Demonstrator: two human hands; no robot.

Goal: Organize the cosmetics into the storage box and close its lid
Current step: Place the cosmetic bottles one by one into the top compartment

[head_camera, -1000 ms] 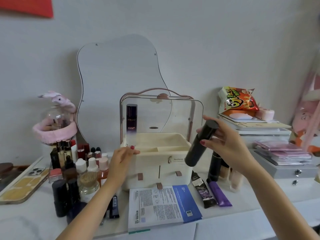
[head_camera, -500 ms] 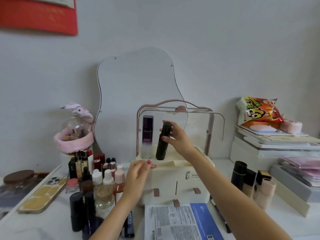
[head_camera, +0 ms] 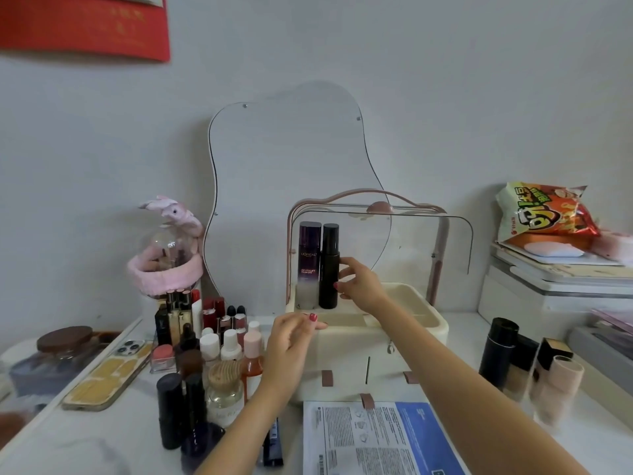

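The cream plastic storage box (head_camera: 376, 351) stands at the middle of the white table (head_camera: 85, 440), its clear lid (head_camera: 428, 241) tipped up at the far side. In its far-left compartment a tall black cylindrical bottle (head_camera: 329, 265) stands upright, touching a purple bottle with a frosted base (head_camera: 309, 265) on its left. The right hand (head_camera: 359, 286) reaches over the box, fingers curled round the black bottle's right side, seemingly just seating it. The left hand (head_camera: 291, 344) rests with loosely bent fingers at the box's near-left rim, apparently steadying it and gripping nothing.

To do this step well, the bottle should be pressed straight down until its base sits flat, then freed by drawing the fingers off to the right, so that neither tall bottle is knocked. The steadying hand is best kept in place until then.

Much remains: a crowd of small bottles and lipsticks (head_camera: 212, 344) left of the box, and dark and beige foundation bottles (head_camera: 527, 368) to its right. Tall things probably belong at the far side, so the lid can shut.
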